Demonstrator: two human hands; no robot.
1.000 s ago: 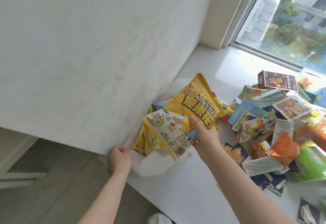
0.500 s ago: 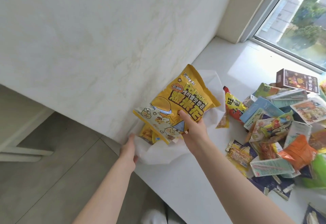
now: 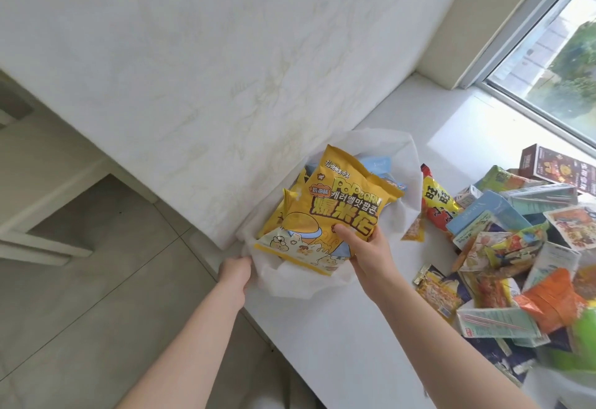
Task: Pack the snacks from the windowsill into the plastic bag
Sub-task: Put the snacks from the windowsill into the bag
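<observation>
Grey floor tiles (image 3: 96,279) are filling the left of the view, with a white textured wall (image 3: 225,70) rising beside them and running along to the white windowsill (image 3: 322,328). At the sill's near corner the left hand (image 3: 235,271) is gripping the rim of the thin white plastic bag (image 3: 290,284), fingers curled into the film and holding its mouth open. Just to the right, the large yellow popcorn packet (image 3: 338,212) is lying in that mouth, its lower edge over the near rim and its top pointing inward. Another yellow packet and a pale blue packet (image 3: 375,163) are showing underneath it. The right hand (image 3: 367,254) is pinching the popcorn packet at its lower right corner, thumb on the printed face. Both hands are therefore clamped on something, and they are sitting apart from each other. Further right, a red and yellow snack packet (image 3: 435,199) is lying just beside the bag. Beyond it, a loose heap of mixed snacks (image 3: 503,247), among them a dark brown box (image 3: 561,166) and an orange crinkled packet (image 3: 548,299), is covering the sill below the window (image 3: 548,54). Packing is looking early: a few items are sitting inside, and most are waiting in the heap.
</observation>
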